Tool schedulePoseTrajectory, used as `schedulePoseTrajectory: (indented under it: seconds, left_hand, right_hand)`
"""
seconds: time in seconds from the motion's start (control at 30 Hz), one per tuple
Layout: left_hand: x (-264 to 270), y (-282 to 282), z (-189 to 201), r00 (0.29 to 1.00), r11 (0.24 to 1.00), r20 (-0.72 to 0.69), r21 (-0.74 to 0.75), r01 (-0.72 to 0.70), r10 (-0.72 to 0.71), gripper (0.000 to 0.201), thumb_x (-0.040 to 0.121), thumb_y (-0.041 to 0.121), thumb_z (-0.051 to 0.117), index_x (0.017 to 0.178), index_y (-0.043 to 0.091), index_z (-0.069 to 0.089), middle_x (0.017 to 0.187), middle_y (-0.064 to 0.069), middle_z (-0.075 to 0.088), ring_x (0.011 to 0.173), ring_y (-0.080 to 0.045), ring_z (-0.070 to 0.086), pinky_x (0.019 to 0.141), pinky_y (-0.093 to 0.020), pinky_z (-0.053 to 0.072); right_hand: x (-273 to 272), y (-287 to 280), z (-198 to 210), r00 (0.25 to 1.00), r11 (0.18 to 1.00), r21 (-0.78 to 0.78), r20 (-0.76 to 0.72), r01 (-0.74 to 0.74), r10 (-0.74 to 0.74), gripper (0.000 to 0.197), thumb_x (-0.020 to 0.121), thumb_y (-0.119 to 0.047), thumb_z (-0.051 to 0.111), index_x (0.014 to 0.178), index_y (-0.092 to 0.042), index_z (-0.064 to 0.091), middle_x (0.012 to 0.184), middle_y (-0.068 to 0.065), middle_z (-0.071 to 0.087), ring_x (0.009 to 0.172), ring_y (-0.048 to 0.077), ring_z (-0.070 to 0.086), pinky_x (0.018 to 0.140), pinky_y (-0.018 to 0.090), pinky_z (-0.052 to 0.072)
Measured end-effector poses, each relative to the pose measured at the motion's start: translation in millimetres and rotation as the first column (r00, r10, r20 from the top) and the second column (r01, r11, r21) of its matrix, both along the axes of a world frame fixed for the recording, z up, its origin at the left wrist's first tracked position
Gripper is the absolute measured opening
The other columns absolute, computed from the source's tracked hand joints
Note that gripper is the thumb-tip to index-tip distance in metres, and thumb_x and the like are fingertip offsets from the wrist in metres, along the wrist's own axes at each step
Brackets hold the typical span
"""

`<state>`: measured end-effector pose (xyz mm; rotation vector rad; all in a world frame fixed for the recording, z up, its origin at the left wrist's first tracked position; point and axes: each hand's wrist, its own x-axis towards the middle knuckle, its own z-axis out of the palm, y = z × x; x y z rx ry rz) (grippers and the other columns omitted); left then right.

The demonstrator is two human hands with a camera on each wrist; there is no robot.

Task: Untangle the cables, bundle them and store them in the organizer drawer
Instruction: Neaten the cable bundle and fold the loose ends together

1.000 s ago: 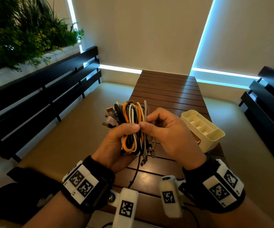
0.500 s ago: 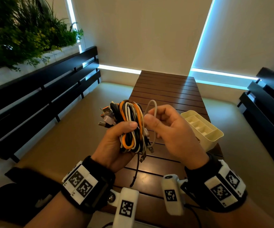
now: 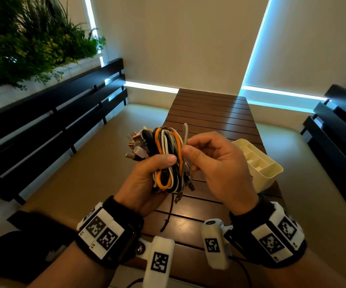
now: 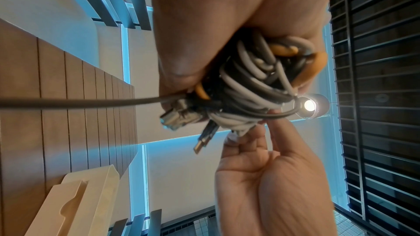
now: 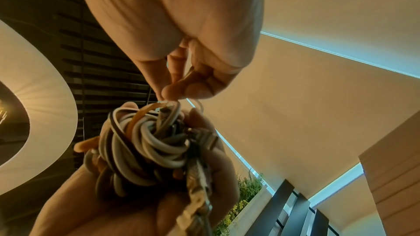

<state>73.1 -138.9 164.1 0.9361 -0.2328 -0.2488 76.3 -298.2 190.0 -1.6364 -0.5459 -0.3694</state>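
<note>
Picking one cable out of the tangle

Left hand is clamping the cables over the table so the right hand is pinching a grey loop free; organizer is waiting at 3 o'clock.

- A dark brown slatted wooden table runs lengthwise away from the person
- A cream plastic organizer drawer with inner dividers stands on it at the right edge, near end
- A thin black cable end touches the near slats
</note>
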Motion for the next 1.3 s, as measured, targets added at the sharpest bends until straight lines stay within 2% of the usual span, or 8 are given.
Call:
schedulePoseTrajectory:
  seconds: [0.27, 0.4, 0.53, 0.8, 0.93, 1.07, 1.2, 1.3]
  left_hand:
    - [-0.1, -0.4, 3.5, 1.000, 1.000, 0.026, 0.008, 0.003, -0.003, 0.045, 0.076, 0.021, 0.064, 0.119, 0.010, 0.069, 0.108, -0.018, 0.069, 0.100, -0.031, 0.066, 0.091, -0.047, 0.053]
    - [2.4, 0.0, 0.4, 1.000, 0.999, 0.004, -0.039, -0.012, 0.012, 0.040, 0.075, 0.020, 0.067, 0.114, 0.010, 0.070, 0.107, -0.020, 0.062, 0.103, -0.036, 0.057, 0.106, -0.061, 0.036]
    - [2.7, -0.9, 2.4, 0.999, 0.997, 0.009, -0.063, 0.034, -0.033, 0.044, 0.073, 0.019, 0.070, 0.116, 0.012, 0.070, 0.109, -0.018, 0.065, 0.102, -0.031, 0.063, 0.092, -0.046, 0.052]
    - [4.6, -1.8, 4.6, 0.999, 0.997, 0.049, -0.076, 0.016, -0.013, 0.053, 0.066, 0.023, 0.082, 0.116, 0.010, 0.067, 0.107, -0.020, 0.062, 0.100, -0.033, 0.062, 0.089, -0.047, 0.051]
    - [6.6, -0.5, 6.0, 0.997, 0.996, 0.058, -0.081, -0.041, 0.046, 0.040, 0.077, 0.021, 0.063, 0.113, 0.004, 0.063, 0.099, -0.021, 0.062, 0.091, -0.033, 0.062, 0.081, -0.047, 0.053]
    - [10.5, 8.5, 8.8, 0.992, 0.990, 0.039, -0.084, -0.114, 0.118, 0.021, 0.069, 0.023, 0.066, 0.086, 0.010, 0.066, 0.077, -0.008, 0.063, 0.074, -0.020, 0.063, 0.070, -0.035, 0.054]
    - [13.6, 14.2, 9.5, 0.991, 0.985, 0.052, -0.130, -0.115, 0.123, 0.021, 0.070, 0.021, 0.065, 0.088, 0.011, 0.064, 0.076, -0.004, 0.061, 0.074, -0.016, 0.061, 0.071, -0.032, 0.053]
    - [13.6, 12.8, 10.3, 0.991, 0.983, 0.069, -0.156, -0.099, 0.111, 0.028, 0.068, 0.019, 0.068, 0.093, 0.010, 0.059, 0.077, -0.004, 0.061, 0.076, -0.016, 0.061, 0.074, -0.034, 0.051]
  right_hand:
    - [2.4, 0.1, -0.1, 1.000, 0.994, -0.108, 0.000, 0.009, -0.009, 0.017, 0.095, -0.017, 0.062, 0.108, -0.016, 0.073, 0.088, -0.001, 0.069, 0.077, 0.016, 0.068, 0.064, 0.026, 0.057]
    - [1.2, 3.9, -0.3, 0.990, 0.970, -0.229, 0.130, 0.077, -0.048, 0.024, 0.096, -0.026, 0.060, 0.112, -0.015, 0.073, 0.085, -0.003, 0.062, 0.079, 0.017, 0.063, 0.063, 0.026, 0.056]
    - [1.0, 5.8, 0.8, 0.981, 0.957, -0.269, 0.185, 0.106, -0.057, 0.019, 0.097, -0.018, 0.061, 0.109, -0.011, 0.074, 0.083, -0.001, 0.060, 0.074, 0.016, 0.061, 0.060, 0.026, 0.053]
    - [-0.8, 5.2, 4.2, 0.988, 0.947, -0.317, 0.157, 0.048, 0.003, 0.023, 0.100, -0.020, 0.057, 0.117, -0.014, 0.072, 0.084, 0.001, 0.059, 0.074, 0.019, 0.060, 0.058, 0.032, 0.052]
    - [-0.1, -0.4, 1.6, 0.993, 0.973, -0.201, -0.048, -0.112, 0.105, 0.027, 0.098, -0.019, 0.057, 0.124, -0.020, 0.067, 0.083, -0.006, 0.061, 0.072, 0.011, 0.060, 0.062, 0.020, 0.051]
    - [-0.7, -3.5, -4.4, 0.936, 0.992, 0.084, -0.331, -0.094, 0.117, 0.022, 0.088, -0.029, 0.060, 0.105, -0.021, 0.070, 0.066, -0.008, 0.062, 0.056, 0.012, 0.054, 0.054, 0.020, 0.049]
    - [2.0, -1.6, -9.0, 0.748, 0.980, 0.128, -0.632, -0.155, 0.201, 0.050, 0.079, -0.051, 0.055, 0.115, -0.016, 0.061, 0.066, 0.003, 0.065, 0.051, 0.019, 0.055, 0.044, 0.023, 0.039]
    - [-2.5, 4.3, -11.6, 0.584, 0.954, 0.111, -0.769, -0.280, 0.261, 0.056, 0.086, -0.062, 0.041, 0.129, -0.027, 0.051, 0.085, 0.018, 0.074, 0.059, 0.024, 0.067, 0.048, 0.026, 0.040]
